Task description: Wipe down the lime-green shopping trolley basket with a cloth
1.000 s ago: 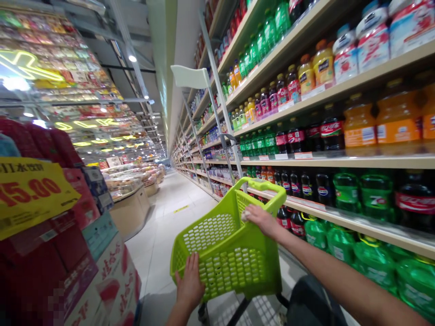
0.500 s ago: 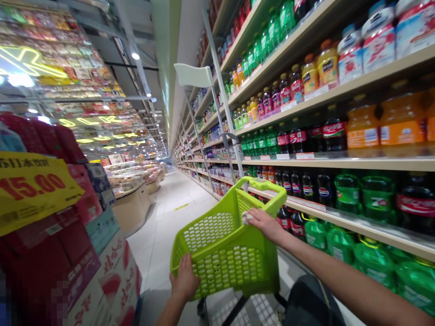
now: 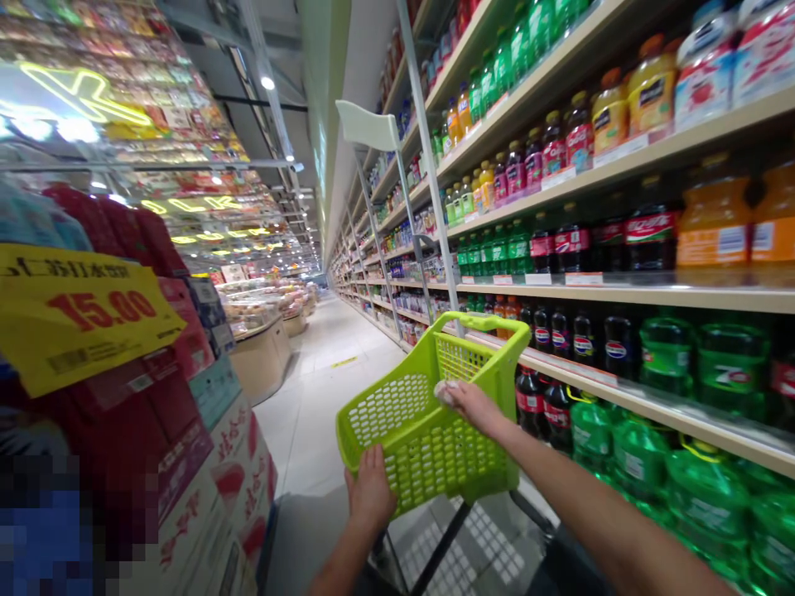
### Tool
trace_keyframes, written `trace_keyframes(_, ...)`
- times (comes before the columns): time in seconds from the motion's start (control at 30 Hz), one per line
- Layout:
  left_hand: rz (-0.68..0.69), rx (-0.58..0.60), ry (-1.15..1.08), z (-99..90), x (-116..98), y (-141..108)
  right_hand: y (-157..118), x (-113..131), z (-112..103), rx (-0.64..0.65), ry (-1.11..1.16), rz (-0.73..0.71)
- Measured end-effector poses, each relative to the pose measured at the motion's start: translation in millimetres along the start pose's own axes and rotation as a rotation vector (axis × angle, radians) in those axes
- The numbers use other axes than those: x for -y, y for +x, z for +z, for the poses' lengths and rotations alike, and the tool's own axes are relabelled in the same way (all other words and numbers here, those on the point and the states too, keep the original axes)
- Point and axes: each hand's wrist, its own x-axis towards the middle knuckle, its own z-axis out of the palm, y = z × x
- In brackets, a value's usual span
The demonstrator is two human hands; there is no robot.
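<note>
A bright green plastic shopping cart with a perforated basket stands low in front of me, its handle up at the right. My left hand grips the rim at the basket's lower left corner, fingers over the edge. A white crumpled cloth or tissue is pinched in my right hand, which is over the near side rim, below the handle. Nothing shows inside the basket where I can see into it.
Shelves of bottled drinks line the right side. A white-topped metal frame leans by them. Stacked boxes with a yellow price sign stand at left. A tiled aisle runs ahead, past display bins.
The view has shifted, so shelves and boxes sit further right. The cart's handle end looks tipped slightly differently. My right hand, with the white cloth, has moved along the rim, away from the handle.
</note>
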Motion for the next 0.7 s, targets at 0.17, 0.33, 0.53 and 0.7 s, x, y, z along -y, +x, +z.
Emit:
trace_keyframes(0.17, 0.114, -0.002, -0.044, -4.1, -23.6, -6.3, -8.8, 67.6, 47.1, 0.053, 0.081, -0.086)
trace_keyframes(0.33, 0.224, 0.057, -0.131, -3.7, -13.8, -1.1, -14.6, 69.5, 47.9, 0.086, 0.102, -0.137)
trace_keyframes(0.53, 0.354, -0.011, -0.063, 0.3, 8.9, 3.1, -14.2, 8.9, 22.5, 0.059, 0.126, 0.001)
trace_keyframes(0.7, 0.41, -0.039, 0.007, 8.7, -7.0, 3.0, -45.8, 32.1, 37.9, -0.018, 0.216, -0.003)
